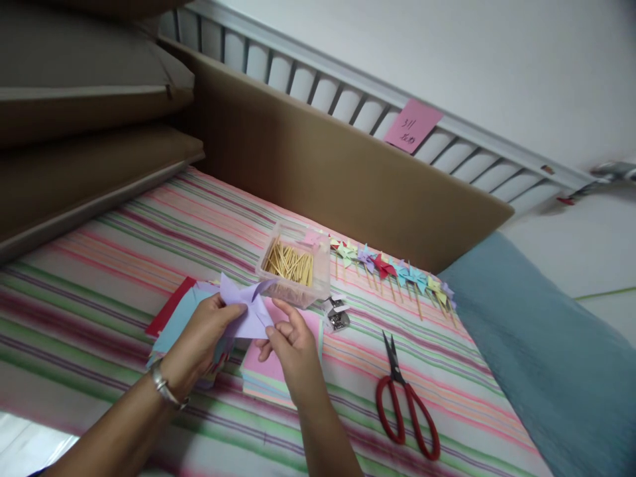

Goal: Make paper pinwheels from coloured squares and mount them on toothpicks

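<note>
Between my two hands is a lilac paper pinwheel (247,310), partly folded, its points bent toward the centre. My left hand (205,329) pinches its left side, thumb on top. At the lower right corner, the thumb and fingers of my right hand (292,338) hold the same paper. Beneath them lie a stack of coloured paper (175,320), with red and blue sheets showing, and a second stack (268,382) topped with pink. Just beyond the hands stands a clear plastic box (322,270) of thin wooden sticks (291,263).
Red-handled scissors (397,384) lie to the right, blades pointing away. Small metal pins (338,318) sit in an opened pack beside the box. Finished pinwheels on sticks (385,266) form a row along the cardboard panel (318,159). Large cardboard boxes (94,159) are stacked at left.
</note>
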A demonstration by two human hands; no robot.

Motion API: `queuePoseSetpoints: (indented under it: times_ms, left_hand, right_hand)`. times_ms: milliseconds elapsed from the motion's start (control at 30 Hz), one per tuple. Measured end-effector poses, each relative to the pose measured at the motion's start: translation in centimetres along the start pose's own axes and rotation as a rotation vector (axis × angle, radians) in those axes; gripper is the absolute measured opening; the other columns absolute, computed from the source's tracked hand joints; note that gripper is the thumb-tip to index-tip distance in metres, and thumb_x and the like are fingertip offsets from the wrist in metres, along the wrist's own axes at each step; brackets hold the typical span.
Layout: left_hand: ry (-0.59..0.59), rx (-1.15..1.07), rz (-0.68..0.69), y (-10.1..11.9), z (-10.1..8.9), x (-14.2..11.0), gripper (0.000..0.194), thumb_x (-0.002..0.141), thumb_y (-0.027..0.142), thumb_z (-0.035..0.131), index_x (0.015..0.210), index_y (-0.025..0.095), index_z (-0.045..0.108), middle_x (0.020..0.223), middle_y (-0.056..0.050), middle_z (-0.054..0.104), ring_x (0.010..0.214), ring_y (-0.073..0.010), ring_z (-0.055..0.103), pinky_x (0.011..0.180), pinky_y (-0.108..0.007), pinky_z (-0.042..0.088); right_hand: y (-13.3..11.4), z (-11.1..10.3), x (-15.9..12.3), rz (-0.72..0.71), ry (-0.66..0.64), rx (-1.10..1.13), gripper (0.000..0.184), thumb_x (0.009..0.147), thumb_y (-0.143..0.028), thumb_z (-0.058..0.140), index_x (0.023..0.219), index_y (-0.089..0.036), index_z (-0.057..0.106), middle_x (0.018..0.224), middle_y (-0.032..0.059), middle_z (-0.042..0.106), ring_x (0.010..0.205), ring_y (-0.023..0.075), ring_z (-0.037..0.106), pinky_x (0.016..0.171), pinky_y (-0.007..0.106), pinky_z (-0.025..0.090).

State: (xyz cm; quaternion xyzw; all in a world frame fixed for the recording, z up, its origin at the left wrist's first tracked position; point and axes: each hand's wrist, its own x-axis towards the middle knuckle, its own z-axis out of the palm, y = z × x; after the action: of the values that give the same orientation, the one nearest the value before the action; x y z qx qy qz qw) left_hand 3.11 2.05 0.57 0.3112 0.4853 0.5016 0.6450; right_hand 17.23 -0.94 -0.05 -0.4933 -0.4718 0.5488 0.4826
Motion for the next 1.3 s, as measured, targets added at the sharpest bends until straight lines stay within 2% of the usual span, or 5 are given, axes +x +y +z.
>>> queuePoseSetpoints:
  times_ms: [167,367,633,867,1300]
  left_hand:
    - [0.017,0.015,-0.010,0.74,-0.12,-0.08,0.006,0.063,0.020,0.065,0.063,0.014,0.065,0.053,0.000,0.063,0.047,-0.0136,0.053,0.047,-0.022,0.039]
    - [-0.003,0.028,-0.046,0.95,-0.47,-0.10,0.008,0.063,0.021,0.065,0.067,0.014,0.064,0.052,0.001,0.062,0.046,-0.0134,0.053,0.045,-0.022,0.039]
    - [0.016,0.027,-0.060,0.64,-0.68,0.10,0.013,0.063,0.021,0.066,0.074,0.014,0.062,0.052,0.000,0.063,0.045,-0.0139,0.055,0.043,-0.022,0.041]
    - [0.015,0.020,-0.080,0.84,-0.59,-0.12,0.013,0.062,0.020,0.065,0.074,0.015,0.062,0.052,0.001,0.063,0.040,-0.0133,0.053,0.038,-0.022,0.038]
    - [-0.018,0.089,-0.074,0.12,-0.13,-0.06,0.018,0.059,0.020,0.068,0.075,0.012,0.067,0.063,0.000,0.066,0.053,-0.0123,0.056,0.052,-0.021,0.041]
  right_hand:
    - [0.01,-0.65,-0.03,-0.198,0.059,-0.258,0.035,0.085,-0.020,0.049,0.120,-0.019,0.051,0.067,-0.0015,0.061,0.065,0.0152,0.062,0.066,0.029,0.049]
    - [-0.40,-1.02,-0.22,-0.519,0.053,-0.573,0.029,0.085,-0.013,0.049,0.108,-0.024,0.063,0.113,0.0064,0.059,0.109,0.0191,0.053,0.094,0.033,0.041]
    - [-0.11,-0.76,-0.21,-0.474,-0.048,-0.591,0.029,0.088,-0.010,0.043,0.105,-0.022,0.064,0.095,0.0049,0.062,0.090,0.0148,0.059,0.079,0.025,0.047]
    - [-0.22,-0.77,-0.18,-0.462,-0.086,-0.595,0.031,0.084,-0.008,0.047,0.103,-0.022,0.066,0.095,0.0048,0.063,0.089,0.0152,0.060,0.080,0.025,0.047]
    - [0.16,-0.70,-0.15,-0.308,0.078,-0.609,0.010,0.078,-0.023,0.062,0.082,-0.024,0.071,0.126,0.0079,0.053,0.120,0.0244,0.045,0.102,0.041,0.033]
